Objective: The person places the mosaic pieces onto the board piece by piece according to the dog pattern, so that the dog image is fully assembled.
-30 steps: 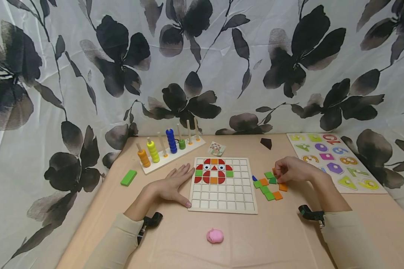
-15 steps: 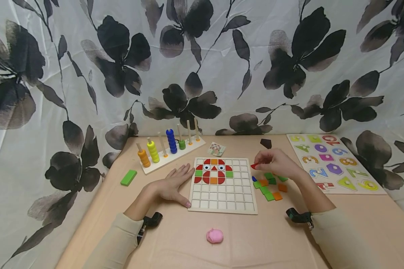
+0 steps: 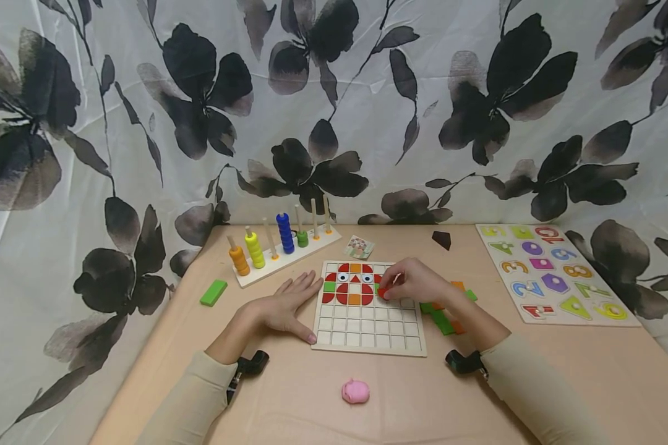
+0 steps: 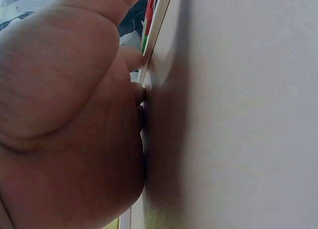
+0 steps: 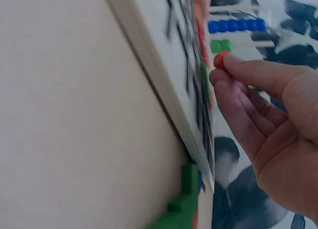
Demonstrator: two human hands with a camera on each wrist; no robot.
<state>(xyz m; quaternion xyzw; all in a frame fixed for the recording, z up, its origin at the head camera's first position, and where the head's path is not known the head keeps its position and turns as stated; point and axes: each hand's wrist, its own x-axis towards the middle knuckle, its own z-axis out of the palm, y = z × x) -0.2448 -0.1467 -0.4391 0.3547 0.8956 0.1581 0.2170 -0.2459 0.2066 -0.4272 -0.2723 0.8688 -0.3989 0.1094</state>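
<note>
A white grid board (image 3: 353,340) lies mid-table, its upper left cells filled with red, orange, green and eye-patterned tiles. My right hand (image 3: 417,284) pinches a small red tile (image 5: 221,59) between thumb and fingertips, just over the board beside the green tile at the pattern's right side. My left hand (image 3: 284,309) lies flat with fingers spread on the table, its fingertips and thumb at the board's left edge. Loose green tiles (image 3: 441,322) and orange ones sit right of the board, partly hidden under the right forearm.
Behind the board stand a peg rack (image 3: 284,256) with coloured beads and a small picture card (image 3: 359,247). A green block (image 3: 213,293) is at left, a pink lump (image 3: 355,391) in front. A dark piece (image 3: 441,240) and a number puzzle (image 3: 556,272) lie at right.
My right hand has come left from the loose tiles to the board, carrying the red tile. The left hand has stayed in place at the board's edge.
</note>
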